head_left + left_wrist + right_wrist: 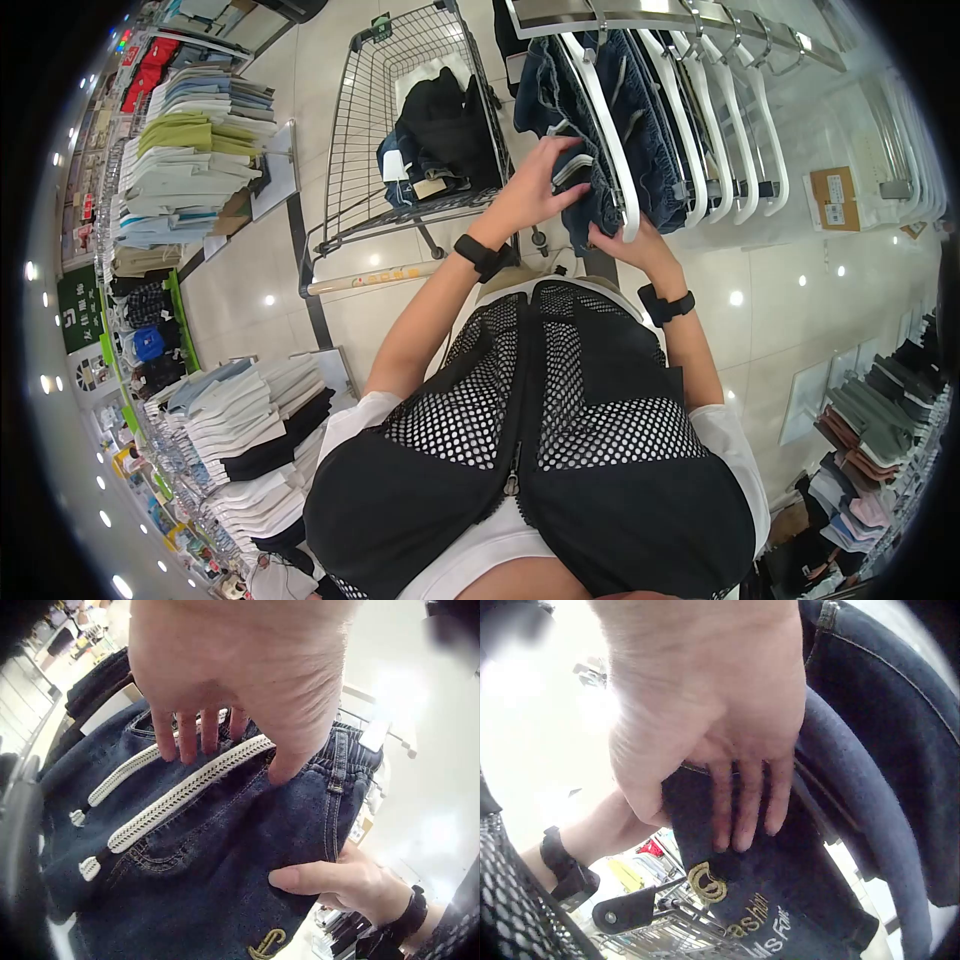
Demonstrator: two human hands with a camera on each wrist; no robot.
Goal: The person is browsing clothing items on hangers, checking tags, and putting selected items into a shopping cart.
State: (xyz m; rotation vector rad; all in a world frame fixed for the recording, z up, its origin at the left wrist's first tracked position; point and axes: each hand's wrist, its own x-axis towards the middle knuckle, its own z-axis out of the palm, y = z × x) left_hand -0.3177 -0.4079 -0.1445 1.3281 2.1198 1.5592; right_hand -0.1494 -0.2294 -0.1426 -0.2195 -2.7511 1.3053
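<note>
Dark-blue denim garment (217, 859) held between hands, white plastic hanger (603, 130) beside grip. White woven drawstrings (187, 793) lightly touched by left hand (535, 190), thumb apart; side edge pinched by right hand (645, 250). Cloth best spread gently, unstretched.

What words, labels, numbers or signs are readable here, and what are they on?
"ashion", as best I can tell: yellow lettering on the denim garment.
White lettering below it: too blurred to quote.
Green sign at the left: characters too small.
Any print on the brown cardboard or the white tag: too small.
</note>
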